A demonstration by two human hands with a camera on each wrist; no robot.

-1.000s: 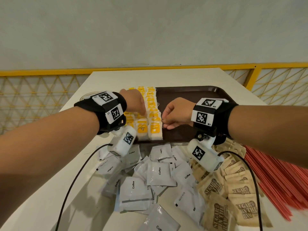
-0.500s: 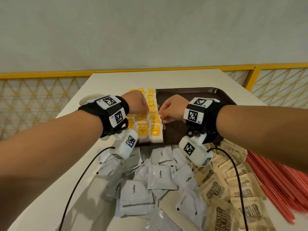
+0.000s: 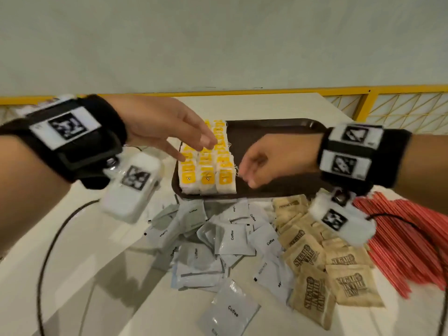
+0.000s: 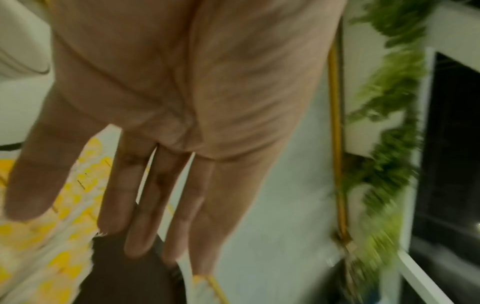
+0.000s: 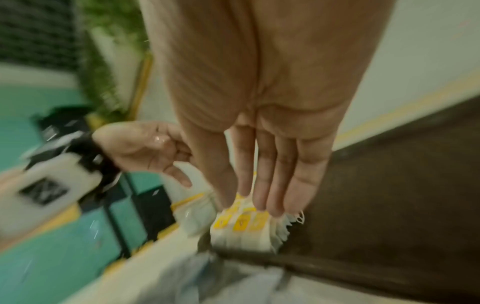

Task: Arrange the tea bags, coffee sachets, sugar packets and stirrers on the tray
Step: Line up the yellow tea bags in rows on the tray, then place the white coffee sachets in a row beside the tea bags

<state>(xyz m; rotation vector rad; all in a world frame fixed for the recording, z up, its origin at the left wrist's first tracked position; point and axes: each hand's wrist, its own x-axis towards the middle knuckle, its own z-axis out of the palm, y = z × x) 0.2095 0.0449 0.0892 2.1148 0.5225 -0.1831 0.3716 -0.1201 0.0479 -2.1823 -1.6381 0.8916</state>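
Tea bags point(image 3: 207, 168) with yellow tags lie in three neat rows on the left part of the dark brown tray point(image 3: 278, 132). My left hand point(image 3: 194, 150) hovers over the rows, fingers point(image 4: 145, 205) straight and spread, holding nothing. My right hand point(image 3: 249, 175) is just right of the rows over bare tray, fingers point(image 5: 262, 185) relaxed and empty. White coffee sachets point(image 3: 225, 238) lie heaped in front of the tray, brown sugar packets point(image 3: 312, 258) to their right, red stirrers point(image 3: 400, 238) at far right. The wrist views show the tea bags point(image 4: 64, 216) point(image 5: 244, 226) below the fingertips.
The white table point(image 3: 97, 275) ends at a yellow railing point(image 3: 363, 103) behind and to the right. A black cable point(image 3: 48, 251) loops across the table's left side. The tray's right half is bare.
Both hands have let go of the tea bag rows and opened. The left hand rose and drew back left; the right hand slid right, away from the rows.
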